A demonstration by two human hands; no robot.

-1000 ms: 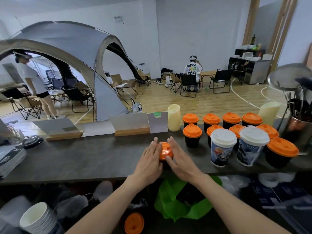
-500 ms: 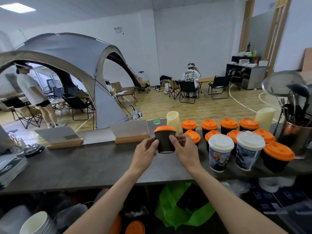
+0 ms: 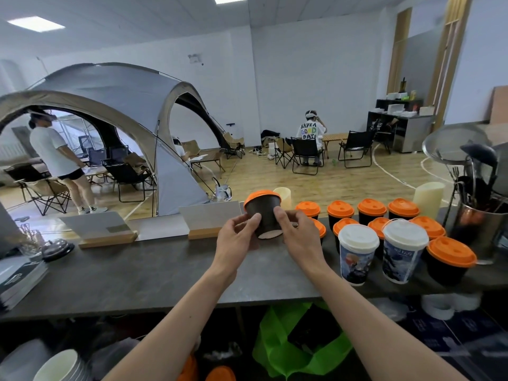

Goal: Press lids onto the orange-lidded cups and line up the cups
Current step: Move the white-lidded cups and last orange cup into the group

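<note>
While both hands (image 3: 270, 237) pinch it, the cup (image 3: 264, 215) tilts above the counter (image 3: 137, 273).

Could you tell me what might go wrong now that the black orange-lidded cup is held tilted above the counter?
1. The black paper cup with the orange plastic lid is tilted with its base showing, pinched only by the fingertips of the left hand and right hand; it could slip, or the lid could pop off if not fully seated.
2. Setting it down, the right hand may knock the crowded row of orange-lidded black cups or the tall white-lidded printed cup near the dark grey counter edge.
</note>
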